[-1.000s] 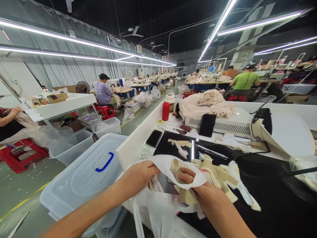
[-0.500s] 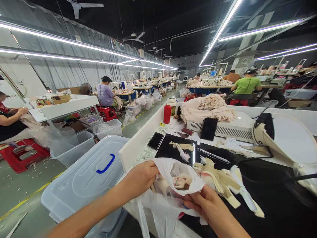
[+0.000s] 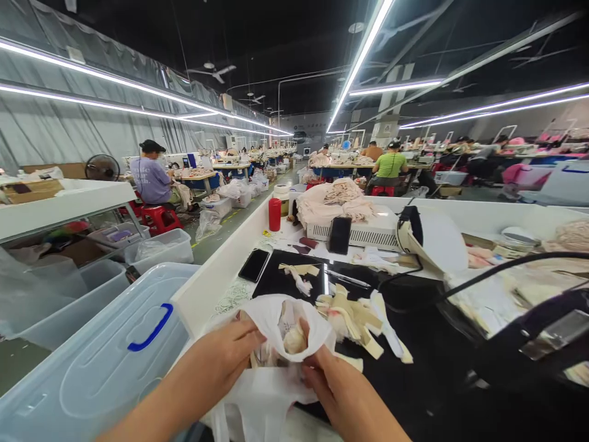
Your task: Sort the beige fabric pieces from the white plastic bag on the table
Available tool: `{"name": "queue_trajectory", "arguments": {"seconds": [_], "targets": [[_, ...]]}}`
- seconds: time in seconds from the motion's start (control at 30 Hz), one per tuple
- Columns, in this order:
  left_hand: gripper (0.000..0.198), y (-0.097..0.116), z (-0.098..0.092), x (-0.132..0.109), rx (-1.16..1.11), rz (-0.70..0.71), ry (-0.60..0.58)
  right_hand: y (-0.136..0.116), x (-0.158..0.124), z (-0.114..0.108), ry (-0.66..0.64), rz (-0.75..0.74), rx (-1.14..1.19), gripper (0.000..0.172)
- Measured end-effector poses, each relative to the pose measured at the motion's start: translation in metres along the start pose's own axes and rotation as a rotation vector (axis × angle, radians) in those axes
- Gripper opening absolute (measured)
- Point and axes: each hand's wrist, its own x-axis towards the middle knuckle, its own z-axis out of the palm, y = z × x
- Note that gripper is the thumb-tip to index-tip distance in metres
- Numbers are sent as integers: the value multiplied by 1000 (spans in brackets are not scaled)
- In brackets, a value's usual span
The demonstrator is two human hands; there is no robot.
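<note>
A white plastic bag (image 3: 264, 393) hangs at the near edge of the work table, its mouth spread between my two hands. My left hand (image 3: 227, 356) grips the bag's left rim, fingers bent over the plastic. On the right rim my right hand (image 3: 324, 374) has its fingers closed around the plastic. Inside the opening lie pale cream scraps (image 3: 293, 339), their exact kind unclear. Just beyond the bag, strips of cream and white material (image 3: 352, 316) lie heaped on the black table mat (image 3: 432, 362).
A phone (image 3: 254, 265) lies left on the table; another phone (image 3: 339, 235) leans against a white vented box (image 3: 317, 232) bearing folded cloth (image 3: 343, 199). A red bottle (image 3: 275, 215) stands behind. A lidded bin (image 3: 105, 362) is at left, a black cable (image 3: 497, 267) at right. Co-workers sit beyond.
The view has swung to the right, bringing more of the table's right side into sight. Both hands still hold the bag's mouth, and the contents showing in it look different.
</note>
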Motion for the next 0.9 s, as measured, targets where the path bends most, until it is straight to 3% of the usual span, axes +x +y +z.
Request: {"name": "queue_trajectory", "arguments": {"seconds": [0.17,0.33,0.47,0.53,0.6,0.7,0.8,0.9], "targets": [[28,9,-11,-30,18,25,-28,14,-25,-29,109,-76,-4,33],[62,14,-11,-48,-59,80,-304,39,-30,-48,307,-61,-217,31],[75,13,2,-62,-28,26,-440,34,-17,-40,440,-377,-461,42],[70,15,10,-67,39,19,-393,27,-10,-32,390,-559,-575,41],[48,18,17,-68,144,51,-287,21,-5,-25,288,-678,-702,41],[21,24,18,-66,271,95,-160,20,3,-16,210,-776,-826,55],[12,29,7,-62,246,109,-170,22,13,-18,246,-752,-686,39],[14,33,-8,-59,148,85,-230,24,24,-29,283,-529,-381,19]]}}
